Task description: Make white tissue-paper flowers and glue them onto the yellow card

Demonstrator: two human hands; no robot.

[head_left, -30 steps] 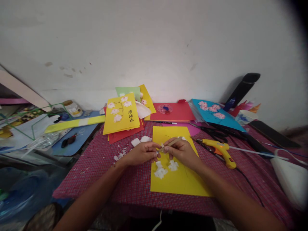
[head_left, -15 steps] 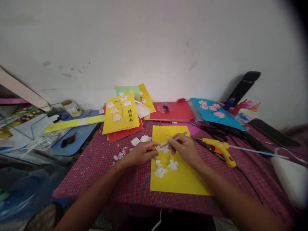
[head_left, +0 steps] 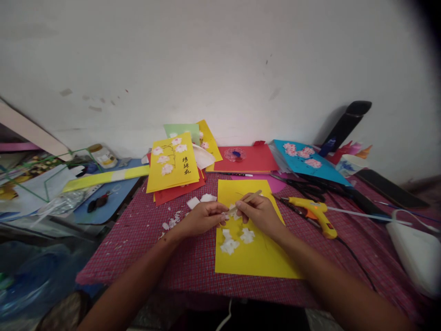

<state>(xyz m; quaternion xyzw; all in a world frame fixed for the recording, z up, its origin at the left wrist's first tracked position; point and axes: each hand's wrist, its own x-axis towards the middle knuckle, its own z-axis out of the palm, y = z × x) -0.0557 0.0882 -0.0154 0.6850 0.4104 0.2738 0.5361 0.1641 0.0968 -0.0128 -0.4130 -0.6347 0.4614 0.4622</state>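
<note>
My right hand grips a thin, pale flat stick, held slanting over the yellow sheet. The stick's lower end meets the fingertips of my left hand. Those fingers pinch a small whitish scrap of paper, partly hidden. On the yellow sheet lie crumpled white paper pieces: one at the lower left, another beside it, and more under my right hand. Two white paper squares and small white shreds rest on the checked cloth left of the sheet.
To the right is a yellow glue gun with its cord trailing forward. Black scissors lie behind it. Yellow flower cards lean at the back left, a blue card at the back right. A clear dish sits on red paper.
The stick has tipped lower, its lower end now at my left fingertips. My left fingers have closed together on the small whitish scrap, and my right hand has shifted slightly left.
</note>
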